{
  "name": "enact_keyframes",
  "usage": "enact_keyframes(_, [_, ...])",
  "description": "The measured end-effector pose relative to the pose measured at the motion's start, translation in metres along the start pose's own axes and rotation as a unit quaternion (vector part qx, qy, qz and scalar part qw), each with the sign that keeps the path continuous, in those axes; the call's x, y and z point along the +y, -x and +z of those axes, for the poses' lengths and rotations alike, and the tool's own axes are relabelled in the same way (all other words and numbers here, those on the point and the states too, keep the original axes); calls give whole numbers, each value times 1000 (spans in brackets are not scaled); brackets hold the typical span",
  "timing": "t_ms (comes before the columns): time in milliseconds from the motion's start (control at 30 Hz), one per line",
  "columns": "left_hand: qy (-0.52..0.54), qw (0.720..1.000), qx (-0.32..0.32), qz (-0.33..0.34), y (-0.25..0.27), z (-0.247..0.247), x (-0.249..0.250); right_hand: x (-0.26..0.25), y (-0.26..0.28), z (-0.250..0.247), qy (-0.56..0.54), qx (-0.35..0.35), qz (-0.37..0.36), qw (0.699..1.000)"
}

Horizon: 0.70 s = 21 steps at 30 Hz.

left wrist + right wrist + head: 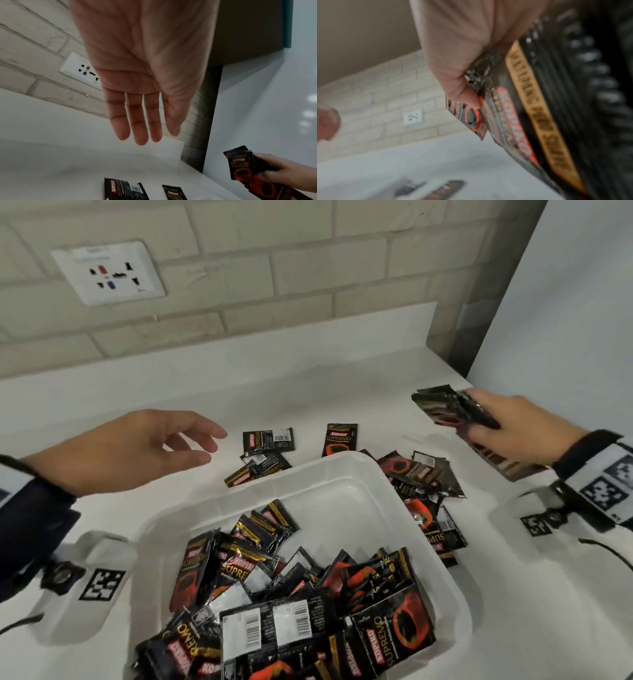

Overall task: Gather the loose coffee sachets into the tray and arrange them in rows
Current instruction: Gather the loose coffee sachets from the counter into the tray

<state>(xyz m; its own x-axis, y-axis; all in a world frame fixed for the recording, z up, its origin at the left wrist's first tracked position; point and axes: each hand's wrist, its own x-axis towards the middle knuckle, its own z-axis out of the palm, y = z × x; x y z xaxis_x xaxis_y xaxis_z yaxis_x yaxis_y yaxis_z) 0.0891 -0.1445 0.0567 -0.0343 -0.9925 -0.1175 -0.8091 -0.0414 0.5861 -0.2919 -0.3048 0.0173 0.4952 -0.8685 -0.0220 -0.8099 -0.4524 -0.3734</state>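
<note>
A clear plastic tray (pixel 346 474) sits on the white counter, its near half heaped with black coffee sachets (pixel 291 604). Loose sachets lie beyond its far rim (pixel 268 440) (pixel 340 439) and in a pile along its right side (pixel 423 474). My left hand (pixel 191 440) hovers empty over the counter left of the far sachets, fingers straight in the left wrist view (pixel 140 121). My right hand (pixel 493 422) is raised at the right and grips a stack of sachets (pixel 445 405), seen close and blurred in the right wrist view (pixel 522 108).
A brick-tiled wall with a white socket plate (pixel 108 272) runs behind the counter. A pale upright panel (pixel 565 302) closes off the right side. Cables trail from both wrists across the counter.
</note>
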Motion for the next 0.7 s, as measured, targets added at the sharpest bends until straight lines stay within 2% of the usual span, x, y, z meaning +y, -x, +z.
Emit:
enact_keyframes(67, [28,999,10,-17,11,-3,4,-29,5,-10,-26,2,-57,998])
enact_keyframes(200, [46,998,30,-5,24,0,-3,-107,16,-4,-52,-97,-209,972])
enact_keyframes(333, [69,996,53,-1,36,-3,-1,-182,11,33,-3,-188,-377,907])
enact_keyframes(433, [62,995,69,-25,46,-7,-5,-226,4,66,89,-208,-465,856])
enact_keyframes(500, [57,995,72,-40,53,-5,-11,-243,-2,88,141,-218,-504,824])
enact_keyframes(567, [47,996,54,-55,59,0,-17,-254,-5,103,155,-243,-516,807])
enact_keyframes(633, [35,996,31,-77,64,4,-23,-259,-8,109,133,-278,-507,805])
enact_keyframes(700, [43,994,17,-97,68,5,-29,-259,-9,106,65,-314,-468,823])
